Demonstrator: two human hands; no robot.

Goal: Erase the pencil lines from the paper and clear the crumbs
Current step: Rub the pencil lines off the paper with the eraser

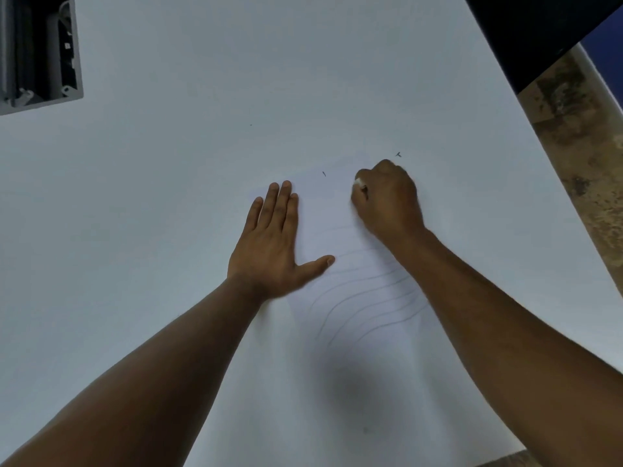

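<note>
A white sheet of paper (337,214) lies on the white table, its edges hard to make out. Several wavy pencil lines (364,298) cross its nearer half. My left hand (273,244) lies flat on the paper's left side, fingers straight and thumb spread. My right hand (387,200) is curled round a small white eraser (359,183), whose tip shows at the fingers on the upper part of the sheet. Dark eraser crumbs lie close by: one crumb (324,174) between the hands, another crumb (398,154) just beyond my right hand.
A grey open box (40,52) with dark contents sits at the far left of the white table (168,146). The table's right edge runs diagonally, with mottled brown floor (580,136) beyond it. A dark object (539,28) fills the top right corner.
</note>
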